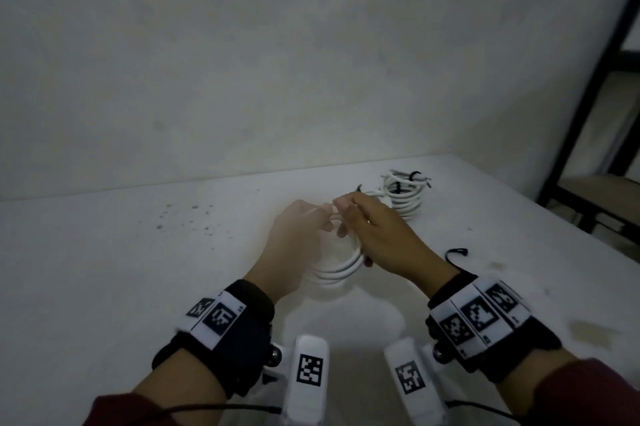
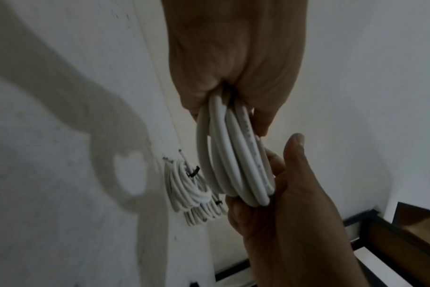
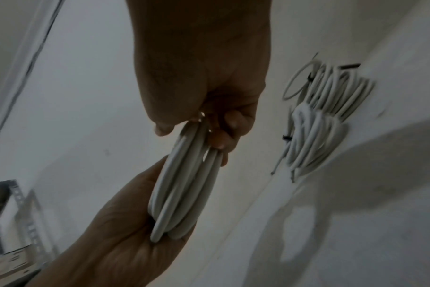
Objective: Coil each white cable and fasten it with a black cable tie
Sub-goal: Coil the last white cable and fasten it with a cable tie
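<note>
A white cable coil (image 1: 341, 269) of several loops hangs just above the white table (image 1: 138, 269), held between both hands. My left hand (image 1: 322, 217) grips its far-left side, fingers curled round the loops (image 2: 233, 165). On the right side my right hand (image 1: 346, 214) pinches the bundle, thumb under and fingers over (image 3: 184, 184). A short black end (image 1: 358, 188) sticks up behind my right fingers; what it belongs to is unclear. One loose black cable tie (image 1: 457, 251) lies on the table right of my right wrist.
A pile of coiled white cables with black ties (image 1: 405, 193) lies behind the hands near the wall, also in the wrist views (image 2: 189, 186) (image 3: 319, 126). A dark metal shelf frame (image 1: 588, 113) stands off the table's right edge.
</note>
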